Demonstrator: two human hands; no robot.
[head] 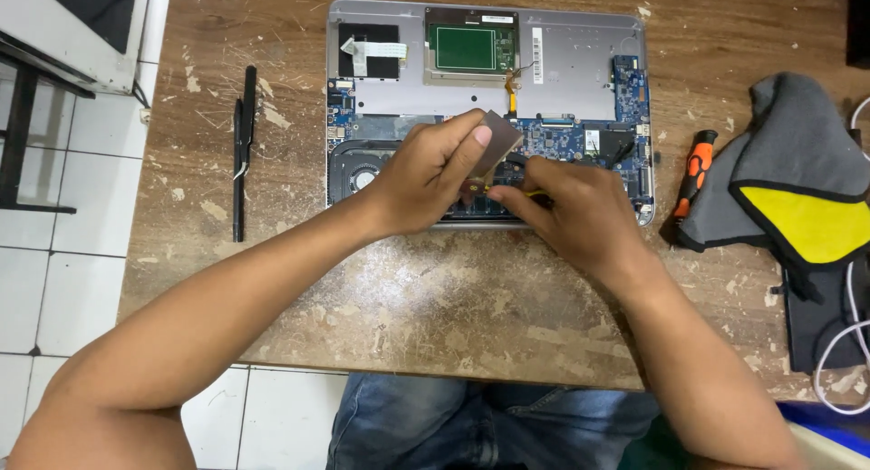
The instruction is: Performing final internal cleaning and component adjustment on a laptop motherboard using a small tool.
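Note:
An opened silver laptop (580, 71) lies bottom-up on a worn wooden table (435, 298), its blue circuit board (625, 89), fan (358, 175) and green touchpad board (467, 48) exposed. My left hand (435, 171) pinches a small grey-brown flap or pad (501, 135) and lifts it over the middle of the board. Beside it, my right hand (566, 207) grips a thin yellow-handled tool (517, 194) whose tip points under that flap. What lies beneath the fingers is hidden.
A long black strip (243, 153) lies left of the laptop. An orange-and-black screwdriver (693, 171) and a grey and yellow cloth (797, 180) sit on the right, with white cable (838, 343) near the edge. White tiled floor (72, 207) lies to the left.

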